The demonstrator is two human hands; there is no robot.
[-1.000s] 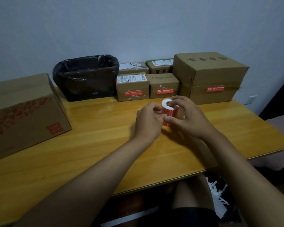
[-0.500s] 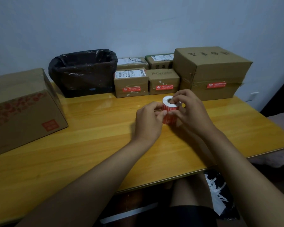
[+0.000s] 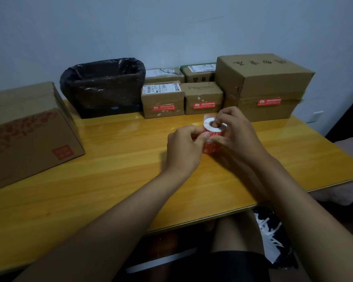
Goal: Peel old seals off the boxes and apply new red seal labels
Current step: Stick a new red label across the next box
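A roll of red seal labels [image 3: 212,139] with a white core stands upright on the wooden table [image 3: 120,169]. My right hand [image 3: 234,135] grips it from the right, one finger in the core hole. My left hand [image 3: 184,148] pinches at the roll's left side with thumb and fingertips. Along the wall stand cardboard boxes: a small box [image 3: 162,102] and the Pomelo box [image 3: 203,97], each with a red seal on the front, and a large box [image 3: 263,86] with a red seal on its tape. Two more small boxes [image 3: 164,75] sit behind.
A bin lined with a black bag [image 3: 103,87] stands at the back left of the small boxes. A big cardboard box [image 3: 27,133] with red print lies at the left edge. My knees and a black-and-white bag [image 3: 273,239] show below the table's front edge.
The view has tilted up slightly, so everything sits lower in frame. My right finger has slipped into the roll's core and my left fingers have shifted on the roll's side.
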